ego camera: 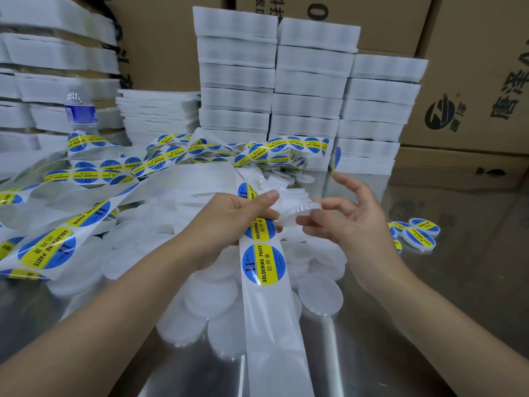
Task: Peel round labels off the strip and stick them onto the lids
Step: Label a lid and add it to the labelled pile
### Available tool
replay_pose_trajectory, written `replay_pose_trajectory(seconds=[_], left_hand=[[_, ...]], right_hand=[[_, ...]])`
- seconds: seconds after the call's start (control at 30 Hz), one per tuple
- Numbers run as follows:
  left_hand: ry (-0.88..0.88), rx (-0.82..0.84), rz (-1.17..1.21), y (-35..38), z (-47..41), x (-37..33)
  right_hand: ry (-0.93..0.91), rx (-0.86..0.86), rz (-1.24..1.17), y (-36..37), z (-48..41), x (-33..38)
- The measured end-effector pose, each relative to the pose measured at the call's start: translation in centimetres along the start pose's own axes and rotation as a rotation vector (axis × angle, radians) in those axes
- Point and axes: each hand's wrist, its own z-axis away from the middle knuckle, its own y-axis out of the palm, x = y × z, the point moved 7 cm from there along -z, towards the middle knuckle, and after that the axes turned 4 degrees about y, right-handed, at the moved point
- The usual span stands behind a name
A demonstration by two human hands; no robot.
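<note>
While the left hand [229, 222] pinches the white backing strip of round blue-and-yellow labels [262, 247] over the steel table's [400, 353] middle, the right hand [352, 222], fingers half curled, holds a translucent round plastic lid [297, 212] beside it. Peeling seems next, needing a label edge lifted.

Steel table [429, 325] fills lower frame; white packs [309, 81] stacked centre, cardboard boxes [472, 67] upper right, bottle [80, 110] left.

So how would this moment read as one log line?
left hand: holds white label strip | right hand: holds clear round plastic lid | label: not yet on
</note>
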Motion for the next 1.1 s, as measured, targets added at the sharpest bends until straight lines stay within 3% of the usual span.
replay_pose_trajectory(seconds=[0.27,0.5,0.63,1.1], left_hand=[[-0.105,0.055,-0.014,0.5,0.4,0.4],[-0.034,0.162,0.195,0.9,0.6,-0.2],[-0.062,0.142,0.156,0.7,0.5,0.2],[-0.049,0.045,0.084,-0.1,0.5,-0.2]], right_hand=[[-0.039,0.057,-0.109,0.4,0.1,0.3],[-0.077,0.144,-0.028,1.3,0.3,0.3],[-0.09,0.155,-0.021,1.2,0.3,0.3],[0.153,0.058,-0.149,-0.3,-0.7,-0.6]])
